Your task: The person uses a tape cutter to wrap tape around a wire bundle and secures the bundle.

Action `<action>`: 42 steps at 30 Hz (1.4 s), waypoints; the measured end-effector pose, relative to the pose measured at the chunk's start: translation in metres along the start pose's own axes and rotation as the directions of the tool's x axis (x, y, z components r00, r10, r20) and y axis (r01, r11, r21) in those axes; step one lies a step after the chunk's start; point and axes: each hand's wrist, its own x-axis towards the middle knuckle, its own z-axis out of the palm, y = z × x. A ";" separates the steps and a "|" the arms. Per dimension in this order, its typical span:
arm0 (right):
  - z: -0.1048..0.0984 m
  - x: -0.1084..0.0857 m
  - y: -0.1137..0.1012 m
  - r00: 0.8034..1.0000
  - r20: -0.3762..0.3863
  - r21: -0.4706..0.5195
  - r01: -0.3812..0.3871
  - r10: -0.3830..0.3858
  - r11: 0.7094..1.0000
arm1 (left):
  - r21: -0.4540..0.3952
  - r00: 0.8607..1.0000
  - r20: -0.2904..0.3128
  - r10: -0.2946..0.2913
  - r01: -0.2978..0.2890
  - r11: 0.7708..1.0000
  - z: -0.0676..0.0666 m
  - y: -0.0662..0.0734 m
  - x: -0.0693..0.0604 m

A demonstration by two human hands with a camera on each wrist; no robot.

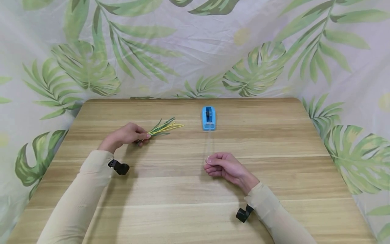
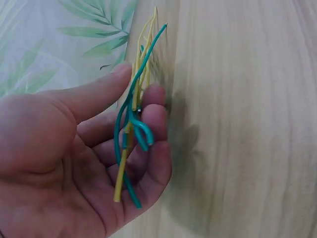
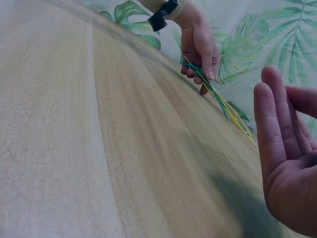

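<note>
My left hand (image 1: 129, 134) grips a loose bundle of thin green and yellow wires (image 1: 164, 128) between thumb and fingers, left of the table's middle. Seen in the left wrist view, the wires (image 2: 132, 94) cross the curled fingers, and some of their ends are bent. A small blue tape dispenser (image 1: 209, 118) stands near the back edge. From its front, a strip of clear tape (image 1: 209, 142) stretches toward me. My right hand (image 1: 226, 167) pinches the near end of that strip between thumb and forefinger. In the right wrist view the tape cannot be made out.
The wooden table (image 1: 182, 217) has rounded back corners and ends against a leaf-printed cloth (image 1: 207, 51), which also hangs at both sides. Each wrist carries a small black camera, one on the left (image 1: 119, 167) and one on the right (image 1: 244, 214).
</note>
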 end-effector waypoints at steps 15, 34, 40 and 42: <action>0.002 -0.002 -0.001 1.000 -0.018 0.004 0.003 -0.003 1.000 | -0.010 0.984 -0.171 0.044 -0.047 0.999 0.017 -0.003 -0.006; 0.002 0.000 -0.002 1.000 -0.020 0.007 0.002 -0.002 1.000 | 0.101 0.934 -0.336 0.119 -0.090 0.991 0.027 -0.011 -0.006; 0.001 0.000 -0.002 1.000 -0.009 0.009 0.009 -0.009 1.000 | 0.086 0.926 -0.349 0.141 -0.118 0.989 0.028 -0.010 -0.006; 0.002 0.000 -0.002 1.000 -0.011 0.009 0.010 -0.010 1.000 | 0.084 0.928 -0.347 0.139 -0.117 0.990 0.029 -0.009 -0.007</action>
